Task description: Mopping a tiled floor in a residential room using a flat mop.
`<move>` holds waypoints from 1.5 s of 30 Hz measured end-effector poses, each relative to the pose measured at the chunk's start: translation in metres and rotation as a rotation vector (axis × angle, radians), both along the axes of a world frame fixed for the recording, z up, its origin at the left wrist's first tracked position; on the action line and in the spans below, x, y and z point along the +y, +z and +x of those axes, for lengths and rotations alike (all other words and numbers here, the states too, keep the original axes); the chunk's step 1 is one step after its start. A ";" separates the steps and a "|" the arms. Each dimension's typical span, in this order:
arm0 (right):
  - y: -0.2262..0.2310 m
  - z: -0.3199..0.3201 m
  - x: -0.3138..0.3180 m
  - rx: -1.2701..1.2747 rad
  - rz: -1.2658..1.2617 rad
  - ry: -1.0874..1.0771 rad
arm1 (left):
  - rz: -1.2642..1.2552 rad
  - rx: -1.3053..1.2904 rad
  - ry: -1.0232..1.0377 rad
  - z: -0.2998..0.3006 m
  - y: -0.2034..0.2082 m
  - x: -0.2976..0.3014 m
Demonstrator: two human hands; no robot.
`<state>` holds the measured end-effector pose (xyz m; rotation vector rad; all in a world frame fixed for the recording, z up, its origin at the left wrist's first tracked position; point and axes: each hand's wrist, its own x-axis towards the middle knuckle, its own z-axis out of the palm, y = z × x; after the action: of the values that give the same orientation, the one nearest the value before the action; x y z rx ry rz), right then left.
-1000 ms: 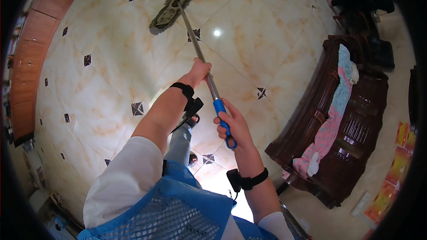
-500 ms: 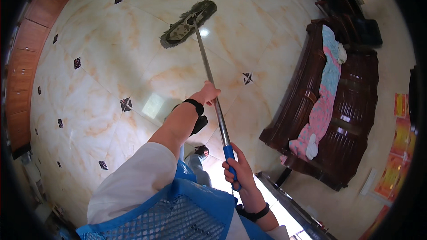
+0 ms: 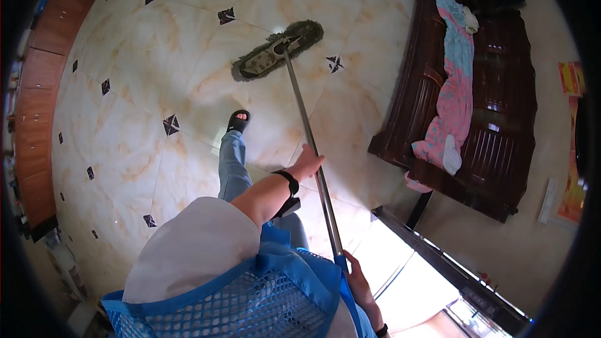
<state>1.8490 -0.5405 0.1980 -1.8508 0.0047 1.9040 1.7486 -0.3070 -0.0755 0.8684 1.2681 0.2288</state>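
A flat mop [image 3: 270, 56] with a dark grey fringed pad lies on the tiled floor ahead of me. Its metal pole [image 3: 305, 116] slants down from the pad toward my body. Partway along the pole, my left hand [image 3: 307, 162] is closed round it, a black band on the wrist. Lower down, my right hand [image 3: 359, 280] grips the blue handle end [image 3: 341, 263] close to my blue mesh vest; part of that hand is hidden behind the vest. My foot in a black sandal [image 3: 238, 120] is on the floor left of the pole.
A dark wooden bench [image 3: 501, 131] with a pink and blue cloth [image 3: 456, 87] stands on the right. Orange-brown cabinets [image 3: 41, 100] line the left. Bright light falls through a doorway [image 3: 407, 288] at the lower right. Cream floor tiles [image 3: 144, 50] carry small dark diamonds.
A sandalled foot has stepped forward on the left. The mop's handle end has drawn back toward my body, both hands still on it. The view has shifted forward over the floor.
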 end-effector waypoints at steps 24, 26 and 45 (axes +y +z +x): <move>-0.059 -0.005 -0.100 -0.115 0.021 0.168 | -0.136 -0.097 -0.134 -0.018 0.020 -0.045; -0.023 -0.018 -0.047 -0.260 0.550 0.483 | -0.085 -0.085 -0.067 -0.024 0.001 -0.024; 0.008 -0.109 0.340 0.005 -0.010 0.662 | 0.071 0.118 0.307 -0.159 -0.003 0.273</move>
<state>1.7401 -0.2010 0.2056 -2.0128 -0.6734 2.3212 1.5897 -0.0344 -0.0780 0.7526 1.5101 0.4746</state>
